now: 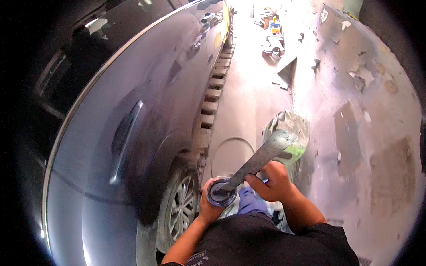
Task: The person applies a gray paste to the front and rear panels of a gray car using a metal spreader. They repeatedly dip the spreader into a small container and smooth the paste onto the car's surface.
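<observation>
In front of my body, my left hand (208,208) is wrapped round a small round cup (223,204) with a dark, purplish-grey content. My right hand (274,182) grips a long, flat grey strip (261,158), worn and speckled, between thumb and fingers. The strip slants, its lower end inside the cup and its wider upper end pointing away to the right. Whether that lower end touches the bottom of the cup is hidden.
A grey-blue car (102,168) fills the left side, with its wheel (179,208) close to my left arm. Beyond the strip is a plastic-wrapped bundle (299,128). A stained, peeling wall (346,133) runs along the right. Assorted items (274,35) lie far ahead.
</observation>
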Tool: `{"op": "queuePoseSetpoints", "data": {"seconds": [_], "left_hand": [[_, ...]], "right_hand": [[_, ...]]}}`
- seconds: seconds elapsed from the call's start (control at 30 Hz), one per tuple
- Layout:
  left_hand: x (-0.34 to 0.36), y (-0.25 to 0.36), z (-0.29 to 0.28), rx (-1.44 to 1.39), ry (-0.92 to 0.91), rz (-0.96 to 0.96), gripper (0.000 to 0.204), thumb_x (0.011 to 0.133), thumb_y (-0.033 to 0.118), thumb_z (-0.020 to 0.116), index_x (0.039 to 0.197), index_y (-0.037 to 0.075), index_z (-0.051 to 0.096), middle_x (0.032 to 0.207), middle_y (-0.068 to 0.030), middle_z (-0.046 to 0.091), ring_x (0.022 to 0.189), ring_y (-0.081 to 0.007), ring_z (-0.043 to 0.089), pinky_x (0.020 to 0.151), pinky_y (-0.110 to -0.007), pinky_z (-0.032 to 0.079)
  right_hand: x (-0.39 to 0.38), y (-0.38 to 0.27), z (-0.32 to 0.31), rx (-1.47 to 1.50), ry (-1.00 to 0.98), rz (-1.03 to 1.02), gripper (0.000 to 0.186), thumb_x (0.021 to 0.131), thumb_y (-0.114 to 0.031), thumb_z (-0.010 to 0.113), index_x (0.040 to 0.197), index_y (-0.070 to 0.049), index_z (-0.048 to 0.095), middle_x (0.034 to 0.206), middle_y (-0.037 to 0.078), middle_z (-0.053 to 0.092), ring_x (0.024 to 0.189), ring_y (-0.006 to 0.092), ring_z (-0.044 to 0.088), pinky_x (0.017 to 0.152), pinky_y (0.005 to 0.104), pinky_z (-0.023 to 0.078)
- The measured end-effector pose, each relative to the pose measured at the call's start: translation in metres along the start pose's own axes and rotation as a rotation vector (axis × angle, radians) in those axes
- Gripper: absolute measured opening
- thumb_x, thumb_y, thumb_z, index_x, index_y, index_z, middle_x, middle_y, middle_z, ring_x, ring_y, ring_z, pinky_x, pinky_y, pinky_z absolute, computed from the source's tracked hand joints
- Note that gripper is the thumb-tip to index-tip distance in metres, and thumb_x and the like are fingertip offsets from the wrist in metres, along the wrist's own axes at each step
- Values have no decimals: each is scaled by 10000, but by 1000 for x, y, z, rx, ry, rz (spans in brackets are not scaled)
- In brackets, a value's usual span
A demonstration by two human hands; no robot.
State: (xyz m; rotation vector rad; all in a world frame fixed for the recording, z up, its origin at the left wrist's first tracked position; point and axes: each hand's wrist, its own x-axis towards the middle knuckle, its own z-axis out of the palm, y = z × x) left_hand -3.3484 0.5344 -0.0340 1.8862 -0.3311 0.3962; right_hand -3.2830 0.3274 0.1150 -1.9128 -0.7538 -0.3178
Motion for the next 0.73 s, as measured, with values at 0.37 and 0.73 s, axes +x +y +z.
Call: {"op": "queuePoseSetpoints", "data": {"seconds": [0.37,0.73], "left_hand": [[278,-46,142,-122,-43,-19,904,651,87,861,1357,15,301,1288,-155,470,1203,-276,494,1034,-386,398],[507,-171,209,-144,-165,37,882,696,134,843,1384,42,300,1295,-178,527,1228,-295,524,1055,-402,384]], "right_hand": [[183,173,-139,-154,48,-73,231,785,-73,705,823,-16,484,669,161,565,597,360,605,536,413,471],[335,370,-177,-128,150,78,171,813,-41,692,928,1,573,757,152,659,649,248,677,577,338,520]]}}
